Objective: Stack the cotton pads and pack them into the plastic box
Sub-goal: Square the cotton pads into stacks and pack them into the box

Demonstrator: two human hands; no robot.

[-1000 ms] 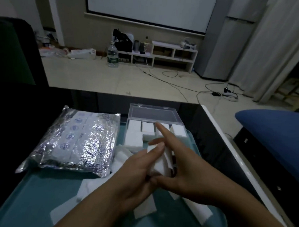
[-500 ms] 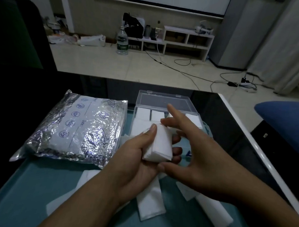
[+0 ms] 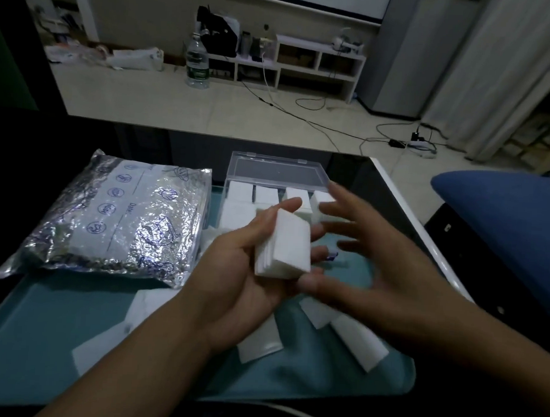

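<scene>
Just beyond the left hand gripping the cotton pad stack sits the plastic box; the right hand hovers open beside it.

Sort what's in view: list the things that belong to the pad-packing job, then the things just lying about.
Job: stack of cotton pads in left hand; right hand; plastic box; loose pads; foil pack.
Lying about: water bottle, white shelf, floor cables.

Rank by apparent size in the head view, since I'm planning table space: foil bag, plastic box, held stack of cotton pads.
1. foil bag, clearly largest.
2. plastic box, partly hidden by hands.
3. stack of cotton pads, smallest, though nearest the camera.
</scene>
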